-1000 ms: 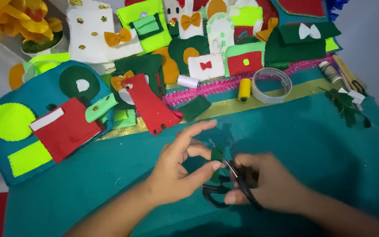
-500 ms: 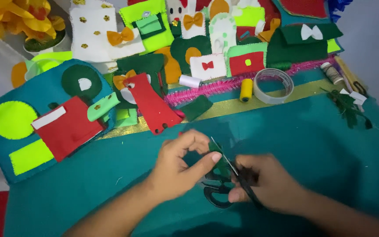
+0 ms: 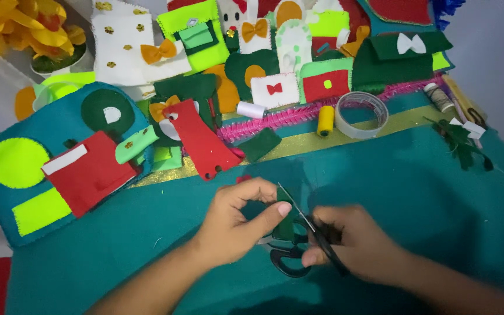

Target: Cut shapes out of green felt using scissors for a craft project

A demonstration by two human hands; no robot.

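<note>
My left hand (image 3: 234,224) pinches a small dark green felt piece (image 3: 285,224) between thumb and fingers, low in the middle of the view. My right hand (image 3: 360,245) grips black-handled scissors (image 3: 304,239), whose blades point up and left beside the felt piece. Both hands hover just over the teal felt sheet (image 3: 392,181) that covers the table.
Behind the hands lie a red felt strip (image 3: 199,140), a dark green scrap (image 3: 259,144), a yellow thread spool (image 3: 324,121), a white spool (image 3: 251,109), a clear tape roll (image 3: 361,114) and pink fringe trim (image 3: 275,119). Many felt shapes fill the back; a teal panel (image 3: 48,157) lies left.
The left thumb has shifted a little on the green piece and the scissors have tilted slightly. Both hands stay in the same spot.
</note>
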